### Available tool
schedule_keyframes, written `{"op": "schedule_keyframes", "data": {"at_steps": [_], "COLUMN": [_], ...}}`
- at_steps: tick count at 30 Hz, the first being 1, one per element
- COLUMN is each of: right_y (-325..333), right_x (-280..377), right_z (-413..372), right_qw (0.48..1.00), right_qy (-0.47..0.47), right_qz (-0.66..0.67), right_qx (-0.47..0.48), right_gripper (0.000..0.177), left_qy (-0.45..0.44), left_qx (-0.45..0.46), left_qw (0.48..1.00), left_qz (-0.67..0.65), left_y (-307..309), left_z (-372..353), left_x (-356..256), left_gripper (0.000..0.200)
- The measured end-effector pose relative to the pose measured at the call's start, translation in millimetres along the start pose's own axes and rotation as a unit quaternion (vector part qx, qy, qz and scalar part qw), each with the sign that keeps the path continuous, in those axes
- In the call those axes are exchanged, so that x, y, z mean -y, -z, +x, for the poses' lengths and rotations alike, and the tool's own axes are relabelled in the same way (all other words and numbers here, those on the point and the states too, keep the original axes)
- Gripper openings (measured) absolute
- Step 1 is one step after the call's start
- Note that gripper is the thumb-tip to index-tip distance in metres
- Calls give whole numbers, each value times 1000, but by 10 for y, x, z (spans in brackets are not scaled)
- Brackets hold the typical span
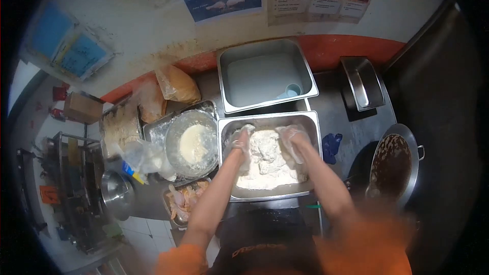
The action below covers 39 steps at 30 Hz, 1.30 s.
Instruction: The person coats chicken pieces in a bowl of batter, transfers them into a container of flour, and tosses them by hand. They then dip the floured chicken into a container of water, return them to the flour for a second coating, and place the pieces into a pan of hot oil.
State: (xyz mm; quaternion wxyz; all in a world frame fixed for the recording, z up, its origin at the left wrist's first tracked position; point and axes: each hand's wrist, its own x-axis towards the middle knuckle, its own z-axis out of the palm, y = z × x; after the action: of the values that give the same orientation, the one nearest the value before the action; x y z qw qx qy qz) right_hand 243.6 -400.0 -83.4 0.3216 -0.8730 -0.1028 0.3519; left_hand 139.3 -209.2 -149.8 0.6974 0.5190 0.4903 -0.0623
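The gloved left hand (242, 141) was at 10 o'clock inside a steel tray (270, 192) of white powder (275, 179), and the gloved right hand (294, 138) was at 2 o'clock. Between them, 1 clumped, powder-coated mass (267, 153) lay around the middle. The powder partly hid both hands' fingers, so I could not tell whether they were spread, pressed together or pinching anything. From that tray, a 2nd tray (262, 54) holding a light-blue cup (292, 90) stood at 12 o'clock; a bowl (173, 145) of pale batter (193, 143) sat at 9; raw chicken pieces (184, 199) lay at 8; a pan (414, 172) of brown liquid (391, 165) stood at 3.
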Motion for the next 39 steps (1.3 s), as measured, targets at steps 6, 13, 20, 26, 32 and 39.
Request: {"op": "schedule_keyframes", "data": {"at_steps": [6,13,20,26,32,39], "right_y": [-18,-73,-113,91,214,113], "right_x": [425,-75,426,481,233,497], "right_z": [-560,-857,-1089,-890,-158,-580], "right_qw": [984,980,978,981,995,990], "right_qy": [130,-49,114,118,-18,65], "right_qz": [-62,-141,170,-147,42,-83], "right_qx": [103,134,38,32,93,96], "right_gripper": [48,85,97,66,58,59], "left_qy": [57,-119,-30,-153,31,66], "left_qx": [144,175,15,73,87,230], "left_qw": [983,973,961,941,991,968], "left_qz": [97,96,273,292,96,-68], "left_y": [140,324,-157,140,489,406], "left_z": [-952,-1183,-1056,-939,-306,-762], "left_x": [-314,388,25,-139,-2,-163], "left_gripper": [74,56,51,47,59,77]}}
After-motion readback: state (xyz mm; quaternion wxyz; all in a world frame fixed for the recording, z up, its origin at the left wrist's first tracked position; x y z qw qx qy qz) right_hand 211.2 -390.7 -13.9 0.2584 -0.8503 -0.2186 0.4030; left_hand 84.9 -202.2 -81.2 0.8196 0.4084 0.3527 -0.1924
